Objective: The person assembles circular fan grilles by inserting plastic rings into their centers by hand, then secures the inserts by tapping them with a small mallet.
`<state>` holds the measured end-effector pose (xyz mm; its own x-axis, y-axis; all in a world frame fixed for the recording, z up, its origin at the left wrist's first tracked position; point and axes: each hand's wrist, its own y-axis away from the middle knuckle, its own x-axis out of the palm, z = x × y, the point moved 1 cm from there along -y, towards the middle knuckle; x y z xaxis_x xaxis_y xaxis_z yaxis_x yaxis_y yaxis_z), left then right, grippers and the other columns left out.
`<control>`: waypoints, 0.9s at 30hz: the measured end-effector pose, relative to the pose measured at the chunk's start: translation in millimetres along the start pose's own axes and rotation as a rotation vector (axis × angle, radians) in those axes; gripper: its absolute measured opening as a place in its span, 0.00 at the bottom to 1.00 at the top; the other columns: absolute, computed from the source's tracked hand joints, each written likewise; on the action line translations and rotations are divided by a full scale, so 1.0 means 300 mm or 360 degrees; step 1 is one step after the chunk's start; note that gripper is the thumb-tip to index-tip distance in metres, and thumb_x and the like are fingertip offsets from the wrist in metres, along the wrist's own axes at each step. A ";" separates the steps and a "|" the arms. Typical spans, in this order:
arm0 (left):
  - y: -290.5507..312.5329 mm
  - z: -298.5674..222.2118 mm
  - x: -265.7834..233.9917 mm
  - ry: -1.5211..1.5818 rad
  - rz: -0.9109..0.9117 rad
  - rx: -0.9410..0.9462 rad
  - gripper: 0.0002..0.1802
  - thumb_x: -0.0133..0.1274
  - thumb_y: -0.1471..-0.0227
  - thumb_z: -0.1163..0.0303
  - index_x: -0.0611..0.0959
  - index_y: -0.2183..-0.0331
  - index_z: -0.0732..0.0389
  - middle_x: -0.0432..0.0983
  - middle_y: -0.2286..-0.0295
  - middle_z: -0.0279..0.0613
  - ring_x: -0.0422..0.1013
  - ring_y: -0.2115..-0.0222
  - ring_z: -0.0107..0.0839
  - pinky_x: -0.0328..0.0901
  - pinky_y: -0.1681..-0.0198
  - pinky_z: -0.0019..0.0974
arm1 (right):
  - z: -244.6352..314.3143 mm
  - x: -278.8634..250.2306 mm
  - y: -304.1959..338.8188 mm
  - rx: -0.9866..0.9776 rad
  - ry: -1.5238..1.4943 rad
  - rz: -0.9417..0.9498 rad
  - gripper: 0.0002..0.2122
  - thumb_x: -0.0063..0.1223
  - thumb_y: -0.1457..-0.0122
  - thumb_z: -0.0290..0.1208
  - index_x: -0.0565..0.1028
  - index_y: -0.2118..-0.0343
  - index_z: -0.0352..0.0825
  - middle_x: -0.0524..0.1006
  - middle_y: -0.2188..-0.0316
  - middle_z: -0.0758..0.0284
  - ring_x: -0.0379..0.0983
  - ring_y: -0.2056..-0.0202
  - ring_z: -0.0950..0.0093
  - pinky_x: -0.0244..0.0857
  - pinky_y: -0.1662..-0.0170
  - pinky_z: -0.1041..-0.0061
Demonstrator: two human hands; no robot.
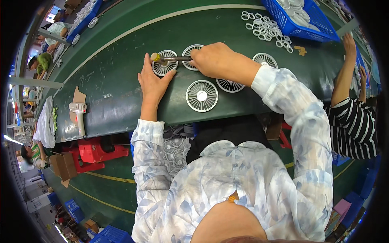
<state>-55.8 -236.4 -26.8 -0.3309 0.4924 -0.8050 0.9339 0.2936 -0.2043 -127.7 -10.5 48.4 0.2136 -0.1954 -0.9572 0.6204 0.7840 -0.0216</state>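
My left hand (154,84) is spread at the rim of a white round fan grille (169,67), its thumb against the lower right edge and its index finger stretched along the left side. In my right hand (214,60), the fingers are closed round the metal handle of a small hammer with a yellow-tipped head (155,57). The hammer head is over the left part of that grille. Another fan grille (192,52) lies beside it, partly behind my right hand. A third grille (202,96) rests nearer to me, and a further one (231,85) is partly under my right wrist.
Another grille (265,60) lies beyond my right forearm. Many white rings (265,28) are heaped near a blue basket (320,30) of white parts. A heat-gun-like tool (79,111) lies left on the green table (117,85). A co-worker in a striped top (351,127) is at the right.
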 end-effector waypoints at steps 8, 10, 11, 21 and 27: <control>0.002 -0.018 0.020 -0.0098 -0.0071 0.0099 0.55 0.69 0.59 0.51 0.61 0.35 0.59 0.68 0.42 0.45 0.62 0.40 0.44 0.46 0.36 0.65 | -0.029 0.027 0.053 -0.0017 -0.0025 -0.0060 0.16 0.48 0.34 0.42 0.76 0.65 0.30 0.81 0.72 0.53 0.79 0.68 0.53 0.72 0.64 0.55; 0.000 0.013 0.008 -0.0114 -0.0083 0.0102 0.53 0.69 0.59 0.51 0.65 0.37 0.60 0.69 0.43 0.46 0.64 0.41 0.45 0.50 0.37 0.61 | -0.012 -0.019 0.067 0.0050 -0.0069 -0.0025 0.16 0.48 0.35 0.42 0.76 0.66 0.31 0.80 0.71 0.52 0.78 0.66 0.51 0.71 0.62 0.54; 0.005 0.038 0.000 -0.0005 -0.0054 0.0161 0.52 0.68 0.59 0.52 0.65 0.37 0.61 0.70 0.44 0.47 0.63 0.41 0.46 0.51 0.37 0.58 | -0.014 -0.051 0.097 0.0187 -0.0195 -0.0045 0.17 0.48 0.35 0.43 0.76 0.66 0.31 0.80 0.71 0.51 0.78 0.65 0.51 0.71 0.61 0.54; 0.130 -0.287 0.106 -0.0350 0.0285 0.0817 0.48 0.66 0.62 0.42 0.73 0.40 0.47 0.55 0.34 0.43 0.46 0.33 0.55 0.43 0.41 0.80 | -0.382 0.055 0.441 0.0202 -0.0298 -0.0583 0.23 0.63 0.46 0.41 0.77 0.50 0.35 0.74 0.46 0.59 0.64 0.39 0.59 0.55 0.38 0.56; 0.174 -0.489 0.235 -0.0204 0.0265 0.1028 0.42 0.64 0.60 0.40 0.79 0.47 0.54 0.66 0.41 0.44 0.54 0.37 0.56 0.49 0.44 0.78 | -0.330 0.045 0.475 0.0417 -0.0280 -0.0400 0.18 0.64 0.48 0.39 0.78 0.57 0.37 0.77 0.54 0.68 0.68 0.46 0.63 0.48 0.37 0.39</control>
<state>-50.2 -66.3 -12.5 -0.1942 0.3761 -0.9060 0.8777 -0.3459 -0.3317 -111.3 157.0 3.9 0.1424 -0.4774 -0.8671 0.8364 0.5265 -0.1525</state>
